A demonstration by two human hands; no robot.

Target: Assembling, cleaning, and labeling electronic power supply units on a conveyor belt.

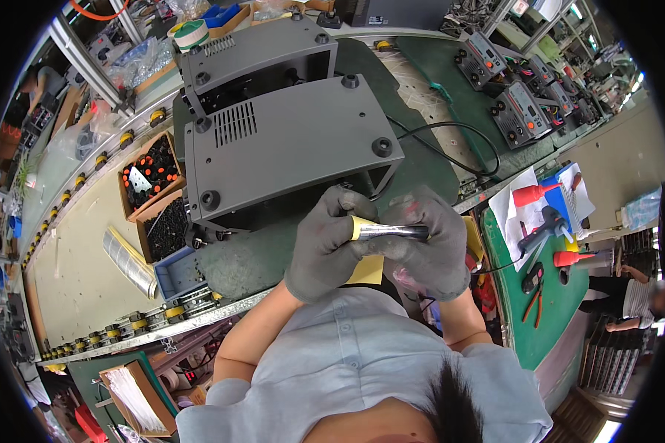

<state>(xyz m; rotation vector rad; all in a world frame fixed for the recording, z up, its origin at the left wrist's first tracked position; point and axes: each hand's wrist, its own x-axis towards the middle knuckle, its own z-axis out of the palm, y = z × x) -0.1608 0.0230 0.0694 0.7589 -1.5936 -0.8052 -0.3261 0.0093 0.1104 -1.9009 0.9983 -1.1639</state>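
Note:
My left hand (pixel 324 244) and my right hand (pixel 434 242), both in grey gloves, are closed on a glossy silver-black strip with yellow backing (pixel 391 232), possibly a label sheet. It lies crosswise and curved between them; its exact kind I cannot tell. A yellow piece of paper (pixel 369 272) shows below my fingers, partly hidden. Just beyond my hands a dark grey metal housing (pixel 292 144) lies with its vented, footed face upward and an open end toward me. A black cable (pixel 488 148) loops out to its right.
Behind it stands a second grey housing (pixel 258 52). At left are a cardboard box of black-and-orange parts (pixel 171 140), a rolled sheet (pixel 129 262) and a blue tray (pixel 179 276). Rightward, a green table (pixel 521 325) carries pliers (pixel 533 304), a glue gun (pixel 543 232) and red bottles (pixel 533 194).

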